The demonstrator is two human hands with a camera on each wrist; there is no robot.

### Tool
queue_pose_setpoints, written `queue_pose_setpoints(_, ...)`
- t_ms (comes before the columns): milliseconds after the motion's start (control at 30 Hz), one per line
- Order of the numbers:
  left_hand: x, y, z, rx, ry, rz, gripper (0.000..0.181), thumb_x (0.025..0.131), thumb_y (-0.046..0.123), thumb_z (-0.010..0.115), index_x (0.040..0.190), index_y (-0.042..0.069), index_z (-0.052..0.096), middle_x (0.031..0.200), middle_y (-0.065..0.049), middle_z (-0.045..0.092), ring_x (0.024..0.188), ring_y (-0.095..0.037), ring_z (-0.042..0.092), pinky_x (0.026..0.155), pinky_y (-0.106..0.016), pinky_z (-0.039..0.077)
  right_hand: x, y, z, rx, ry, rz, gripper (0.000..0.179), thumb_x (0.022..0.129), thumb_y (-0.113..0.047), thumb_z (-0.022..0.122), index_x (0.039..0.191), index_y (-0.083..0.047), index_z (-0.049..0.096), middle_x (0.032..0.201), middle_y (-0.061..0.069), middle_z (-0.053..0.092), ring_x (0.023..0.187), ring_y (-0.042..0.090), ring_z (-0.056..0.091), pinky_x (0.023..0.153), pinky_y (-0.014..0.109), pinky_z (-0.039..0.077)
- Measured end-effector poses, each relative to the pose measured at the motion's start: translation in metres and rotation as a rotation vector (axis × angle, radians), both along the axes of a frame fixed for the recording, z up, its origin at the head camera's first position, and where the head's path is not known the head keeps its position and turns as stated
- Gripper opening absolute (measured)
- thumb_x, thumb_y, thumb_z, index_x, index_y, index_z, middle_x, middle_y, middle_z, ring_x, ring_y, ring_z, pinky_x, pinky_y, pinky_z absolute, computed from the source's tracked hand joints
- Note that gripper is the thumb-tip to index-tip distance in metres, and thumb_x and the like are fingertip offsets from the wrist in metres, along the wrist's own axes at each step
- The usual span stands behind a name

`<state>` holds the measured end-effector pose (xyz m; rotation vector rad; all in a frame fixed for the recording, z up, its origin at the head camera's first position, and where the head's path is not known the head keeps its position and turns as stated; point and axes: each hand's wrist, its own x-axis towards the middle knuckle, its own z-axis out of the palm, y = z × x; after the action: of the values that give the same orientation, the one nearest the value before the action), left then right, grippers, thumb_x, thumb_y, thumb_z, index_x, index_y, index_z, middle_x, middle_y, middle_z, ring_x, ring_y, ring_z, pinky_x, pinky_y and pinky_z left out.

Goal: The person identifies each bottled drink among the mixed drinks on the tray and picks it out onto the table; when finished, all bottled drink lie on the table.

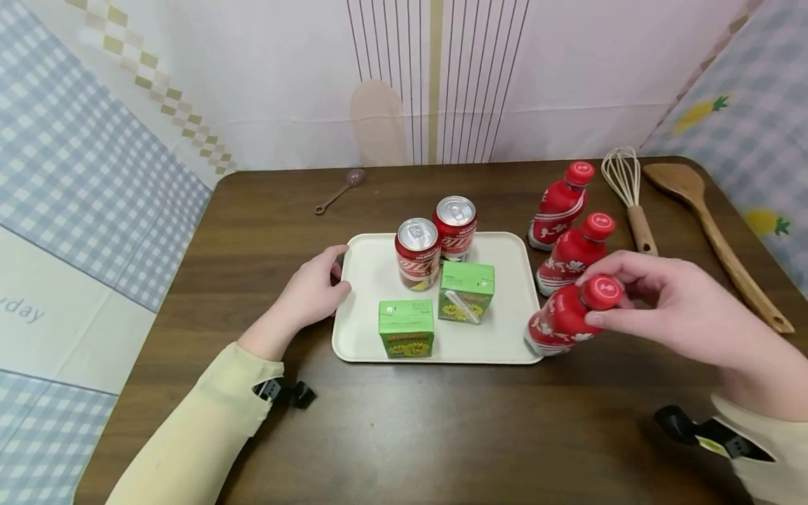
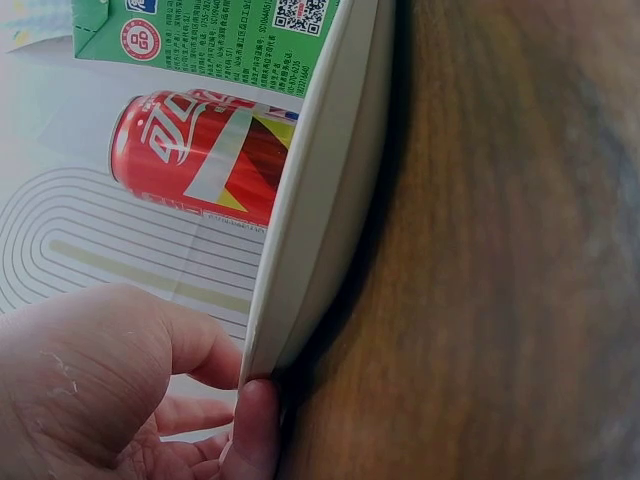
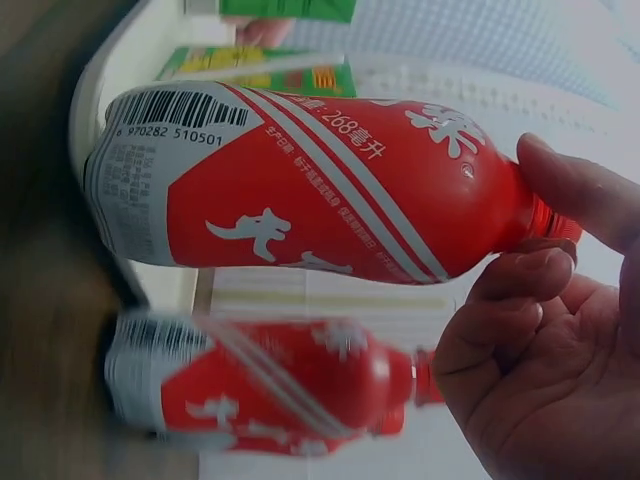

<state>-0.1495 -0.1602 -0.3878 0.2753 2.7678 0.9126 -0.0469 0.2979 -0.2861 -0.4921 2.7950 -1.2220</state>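
My right hand [image 1: 663, 301] pinches a red bottle [image 1: 562, 322] by its neck, just under the cap, with thumb and fingers. This bottle tilts slightly, its base at the right front corner of the white tray [image 1: 505, 344]; contact there is unclear. In the right wrist view the held bottle [image 3: 320, 190] shows its barcode. My left hand [image 1: 312, 291] grips the tray's left rim between thumb and fingers, as the left wrist view shows. On the tray stand two red cans [image 1: 418, 263] [image 1: 456, 228] and two green drink cartons [image 1: 407, 337] [image 1: 466, 301].
Two more red bottles [image 1: 571, 259] [image 1: 558, 210] stand right of the tray. Beyond them lie a whisk [image 1: 631, 196] and a wooden spatula [image 1: 713, 217]. A small brown spoon [image 1: 341, 191] lies near the back edge of the wooden table [image 1: 404, 428].
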Motion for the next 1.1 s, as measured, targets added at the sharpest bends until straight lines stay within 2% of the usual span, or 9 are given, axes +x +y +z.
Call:
queue_pose_setpoints(233, -0.001, -0.004, -0.002, -0.013, -0.005, 0.013, 0.065, 0.094, 0.015, 0.057, 0.155, 0.007, 0.038, 0.108, -0.012, 0.059, 0.07, -0.021, 0.063, 0.068, -0.035, 0.055, -0.005, 0.017, -0.004, -0.019, -0.007, -0.119, 0.041, 0.077, 0.001, 0.087, 0.111, -0.016, 0.073, 0.08, -0.001, 0.07, 0.064, 0.013, 0.062, 0.056, 0.022, 0.047)
queue_pose_setpoints(333, -0.001, -0.003, -0.002, -0.005, -0.004, 0.009, 0.065, 0.094, 0.015, 0.057, 0.155, 0.007, 0.038, 0.108, -0.012, 0.059, 0.07, -0.021, 0.063, 0.068, -0.035, 0.055, -0.006, 0.022, -0.007, -0.005, -0.016, -0.129, 0.039, 0.079, -0.002, 0.086, 0.112, -0.016, 0.071, 0.079, -0.001, 0.068, 0.064, 0.014, 0.061, 0.055, 0.022, 0.047)
queue_pose_setpoints(467, 0.0, -0.003, -0.002, 0.006, -0.012, 0.01, 0.065, 0.094, 0.015, 0.056, 0.156, 0.006, 0.038, 0.108, -0.013, 0.059, 0.068, -0.02, 0.063, 0.066, -0.034, 0.056, -0.008, 0.026, -0.012, 0.015, -0.022, -0.1, 0.037, 0.082, -0.005, 0.085, 0.114, -0.017, 0.07, 0.08, -0.001, 0.068, 0.066, 0.013, 0.06, 0.056, 0.023, 0.046)
queue_pose_setpoints(667, 0.0, -0.004, 0.001, 0.013, -0.01, 0.009, 0.065, 0.093, 0.015, 0.056, 0.155, 0.006, 0.038, 0.108, -0.013, 0.059, 0.068, -0.021, 0.064, 0.066, -0.034, 0.056, -0.007, 0.026, -0.015, 0.014, -0.033, -0.129, 0.038, 0.081, -0.004, 0.086, 0.113, -0.016, 0.071, 0.078, 0.0, 0.067, 0.065, 0.014, 0.059, 0.055, 0.024, 0.045)
queue_pose_setpoints(900, -0.001, -0.005, 0.002, 0.006, -0.006, 0.015, 0.065, 0.094, 0.015, 0.057, 0.155, 0.006, 0.038, 0.108, -0.013, 0.059, 0.072, -0.022, 0.063, 0.066, -0.034, 0.056, -0.008, 0.028, -0.013, 0.009, -0.023, -0.057, 0.039, 0.081, -0.001, 0.084, 0.115, -0.016, 0.071, 0.084, -0.001, 0.07, 0.069, 0.013, 0.062, 0.058, 0.022, 0.047)
queue_pose_setpoints(1100, 0.0, -0.005, 0.002, 0.0, 0.005, 0.011, 0.065, 0.094, 0.016, 0.057, 0.155, 0.006, 0.039, 0.108, -0.013, 0.06, 0.077, -0.024, 0.063, 0.069, -0.035, 0.055, -0.006, 0.026, -0.015, 0.016, -0.016, -0.081, 0.041, 0.079, 0.0, 0.086, 0.114, -0.016, 0.072, 0.083, -0.001, 0.068, 0.067, 0.014, 0.059, 0.056, 0.024, 0.045)
